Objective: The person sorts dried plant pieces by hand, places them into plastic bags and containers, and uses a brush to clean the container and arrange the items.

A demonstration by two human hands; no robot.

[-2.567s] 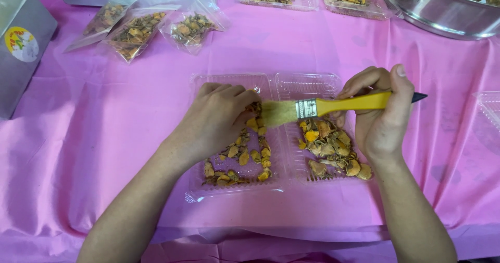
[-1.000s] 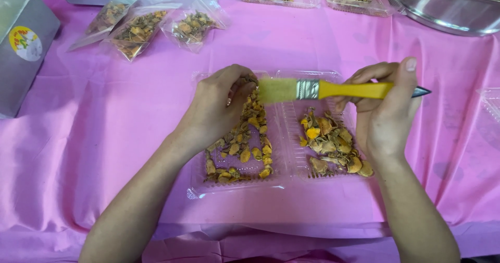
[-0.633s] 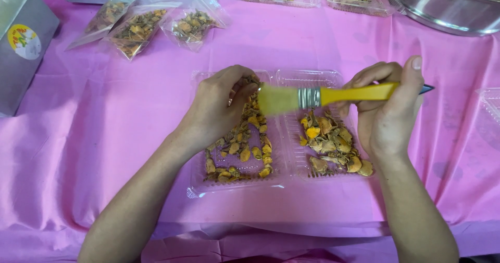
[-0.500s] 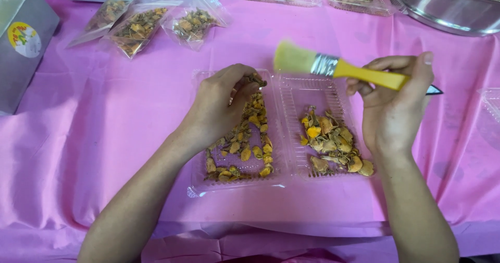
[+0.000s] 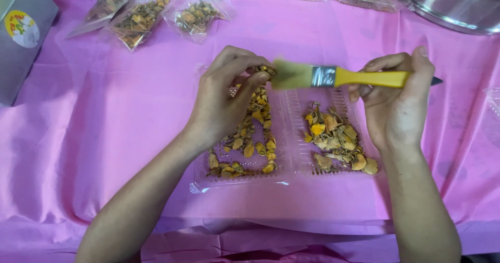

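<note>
- My left hand [image 5: 224,104] pinched a small dried piece [image 5: 264,71] over the clear hinged tray [image 5: 291,164].
- My right hand [image 5: 398,107] gripped the yellow-handled brush [image 5: 333,77], bristles touching it.
- Clear crinkly pouches [image 5: 138,19] lay on pink cloth [image 5: 104,117].

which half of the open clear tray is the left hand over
The left half, with pieces strung along its edges; the right half holds one uncovered heap.
</note>
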